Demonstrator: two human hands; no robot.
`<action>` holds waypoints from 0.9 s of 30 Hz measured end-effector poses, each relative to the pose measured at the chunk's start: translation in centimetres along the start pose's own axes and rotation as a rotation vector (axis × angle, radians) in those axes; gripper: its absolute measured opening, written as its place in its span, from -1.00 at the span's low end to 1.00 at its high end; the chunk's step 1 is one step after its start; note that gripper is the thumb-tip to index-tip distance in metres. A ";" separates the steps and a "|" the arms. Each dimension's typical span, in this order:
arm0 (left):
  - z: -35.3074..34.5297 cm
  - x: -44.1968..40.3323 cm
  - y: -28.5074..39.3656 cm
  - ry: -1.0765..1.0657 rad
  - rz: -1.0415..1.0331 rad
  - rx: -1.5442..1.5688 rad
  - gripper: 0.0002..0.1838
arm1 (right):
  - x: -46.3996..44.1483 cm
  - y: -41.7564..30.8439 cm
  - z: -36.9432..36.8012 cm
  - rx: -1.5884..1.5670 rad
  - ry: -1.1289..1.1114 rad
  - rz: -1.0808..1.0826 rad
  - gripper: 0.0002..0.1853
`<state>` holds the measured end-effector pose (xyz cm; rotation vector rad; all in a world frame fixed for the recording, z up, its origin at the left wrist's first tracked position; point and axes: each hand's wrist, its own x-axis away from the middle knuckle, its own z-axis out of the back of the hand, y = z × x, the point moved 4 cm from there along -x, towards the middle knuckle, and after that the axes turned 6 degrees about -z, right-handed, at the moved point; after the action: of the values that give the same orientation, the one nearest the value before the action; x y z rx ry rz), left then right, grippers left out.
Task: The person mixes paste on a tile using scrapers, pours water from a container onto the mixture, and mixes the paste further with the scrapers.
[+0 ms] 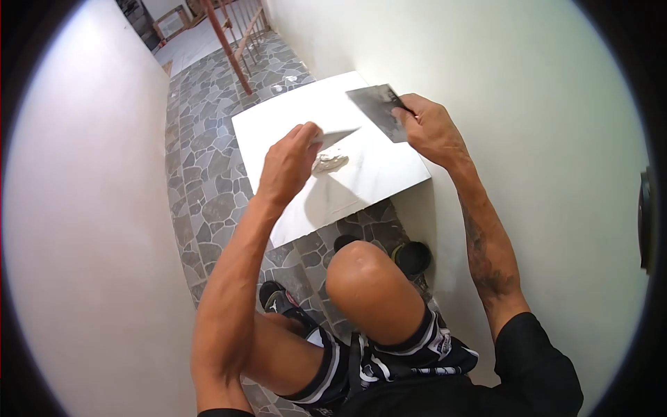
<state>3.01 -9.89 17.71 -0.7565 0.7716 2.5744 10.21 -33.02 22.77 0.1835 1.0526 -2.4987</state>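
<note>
Our left hand (288, 161) has its fingers closed around a blade (342, 135), above the paste (331, 162) on the white slab (299, 208). Our right hand (434, 132) grips a wide flat scraper (382, 111) over the slab's far right part.

The single wide, round-edged view looked from the person's head, forward and steeply down past a knee (365, 271), with the slab (267, 132) close below and the floor (198, 149) receding toward the top.

No lettering legible (too small); pale logo (273, 306) on shoe (294, 311).
</note>
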 end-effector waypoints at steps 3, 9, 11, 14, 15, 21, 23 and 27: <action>1.2 0.9 -0.3 -0.075 -0.065 0.048 -0.87 | 0.8 -0.4 0.5 0.010 -0.018 0.296 -0.89; 2.8 2.4 -0.4 -0.068 -0.080 0.087 -0.88 | 3.1 -0.5 -0.9 0.150 -0.089 0.500 -0.85; 3.1 2.7 -0.3 -0.073 -0.077 0.091 -0.88 | 3.5 -0.7 -1.3 0.153 -0.086 0.574 -0.83; 3.4 2.8 0.2 -0.062 -0.099 0.112 -0.88 | 3.6 -0.7 -2.2 0.162 -0.081 0.653 -0.80; 3.4 2.8 0.4 -0.055 -0.110 0.102 -0.88 | 3.4 -0.7 -2.6 0.175 -0.085 0.661 -0.79; 3.6 2.8 2.1 -0.071 -0.119 0.073 -0.86 | -1.5 1.4 -7.6 0.253 -0.187 0.613 -0.77; 3.7 2.7 2.2 -0.054 -0.110 0.088 -0.87 | -3.1 2.1 -9.1 0.315 -0.264 0.515 -0.78; 4.7 2.1 1.1 0.162 -0.035 0.098 -0.87 | -4.8 2.6 -9.7 0.198 -0.284 0.339 -0.83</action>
<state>-1.03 -7.64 20.32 -0.9475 0.9177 2.4468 15.27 -26.19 15.56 0.0557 0.6033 -2.2337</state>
